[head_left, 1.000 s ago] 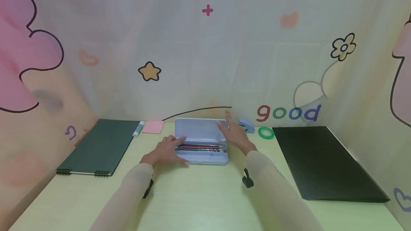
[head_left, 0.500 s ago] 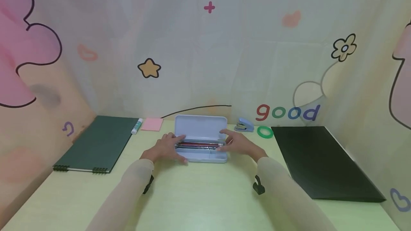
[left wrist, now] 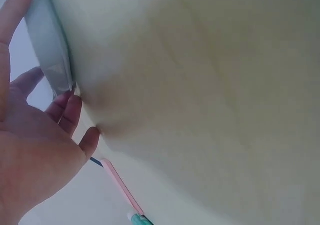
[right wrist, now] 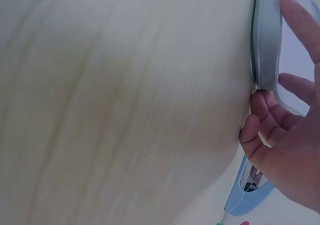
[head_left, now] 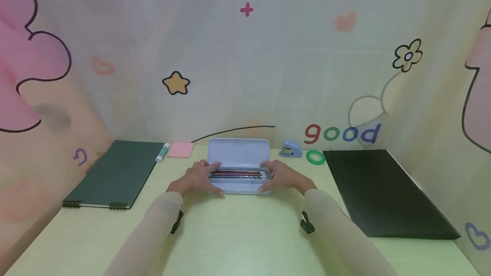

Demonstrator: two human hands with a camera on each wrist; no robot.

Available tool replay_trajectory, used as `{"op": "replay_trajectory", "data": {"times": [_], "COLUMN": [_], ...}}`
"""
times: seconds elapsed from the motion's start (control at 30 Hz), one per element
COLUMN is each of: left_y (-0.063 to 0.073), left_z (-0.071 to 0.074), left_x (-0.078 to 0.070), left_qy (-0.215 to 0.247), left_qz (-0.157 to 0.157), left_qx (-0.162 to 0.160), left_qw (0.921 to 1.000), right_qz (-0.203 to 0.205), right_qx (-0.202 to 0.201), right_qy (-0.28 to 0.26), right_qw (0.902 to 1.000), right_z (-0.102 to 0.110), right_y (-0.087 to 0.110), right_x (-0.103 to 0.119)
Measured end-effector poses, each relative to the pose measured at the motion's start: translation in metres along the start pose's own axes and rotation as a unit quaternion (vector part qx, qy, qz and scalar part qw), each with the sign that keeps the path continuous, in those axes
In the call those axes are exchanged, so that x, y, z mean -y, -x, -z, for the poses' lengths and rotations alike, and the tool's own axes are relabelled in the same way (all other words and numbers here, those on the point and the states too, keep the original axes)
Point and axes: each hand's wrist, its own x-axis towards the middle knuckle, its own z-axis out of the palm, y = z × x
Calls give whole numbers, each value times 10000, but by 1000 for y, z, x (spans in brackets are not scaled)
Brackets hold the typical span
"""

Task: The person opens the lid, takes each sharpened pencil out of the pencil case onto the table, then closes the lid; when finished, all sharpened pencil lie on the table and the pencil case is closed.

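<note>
Head view: the open pencil case [head_left: 239, 159] sits far-middle on the surface [head_left: 245, 233]; the left hand [head_left: 197, 179] and right hand [head_left: 284, 175] hold its ends. Hold it flat for the pencils [head_left: 239, 175]. Left wrist: fingers [left wrist: 71, 115] hug its corner. Right wrist: same grip; squeeze softly.

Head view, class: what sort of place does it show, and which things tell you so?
Probably a study or craft desk, though the room beyond is hidden. The open pencil case, the blue stapler and the spiral-bound pad suggest it.
</note>
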Motion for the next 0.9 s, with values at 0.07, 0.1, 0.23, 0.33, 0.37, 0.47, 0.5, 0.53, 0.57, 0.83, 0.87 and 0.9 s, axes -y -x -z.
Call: {"op": "replay_trajectory", "data": {"times": [0.07, 0.1, 0.23, 0.33, 0.37, 0.47, 0.5, 0.53, 0.57, 0.83, 0.87, 0.9], "left_y": [1, 0, -1, -3, -4, -4, -4, -4, -4, -2, -2, -2], "left_z": [2, 3, 4, 3, 3, 2, 1, 1, 1, 1, 2, 2], "left_x": [2, 4, 7, 8, 9, 10, 10, 10, 11, 9, 9, 8], "left_qy": [93, 140, 357, 401, 394, 381, 357, 344, 338, 458, 468, 474], "left_qz": [-2, -13, -8, -24, -38, -69, -101, -132, -148, -18, 14, 40], "left_qx": [76, 123, 273, 258, 232, 189, 170, 155, 149, 199, 211, 219], "left_qw": [9999, 9998, 9990, 9989, 9989, 9991, 9992, 9992, 9992, 9988, 9987, 9986], "right_qz": [33, 32, 2, -14, -20, -125, -165, -220, -261, -367, -320, -263], "right_qx": [21, 29, 23, 36, 21, -74, -133, -188, -254, -1036, -1040, -1017], "right_qy": [-33, -33, -22, 53, 101, 158, 182, 172, 175, 161, 145, 125], "right_qw": [10000, 10000, 10000, 10000, 9999, 9998, 9996, 9994, 9992, 9938, 9940, 9944], "right_z": [-1, -1, -1, 0, 1, 3, 3, 3, 3, 6, 6, 6], "right_y": [0, -1, 0, 1, 1, 0, 0, -1, -2, -9, -9, -10], "right_x": [0, 0, 1, 3, 4, 8, 9, 10, 11, 20, 22, 24]}}
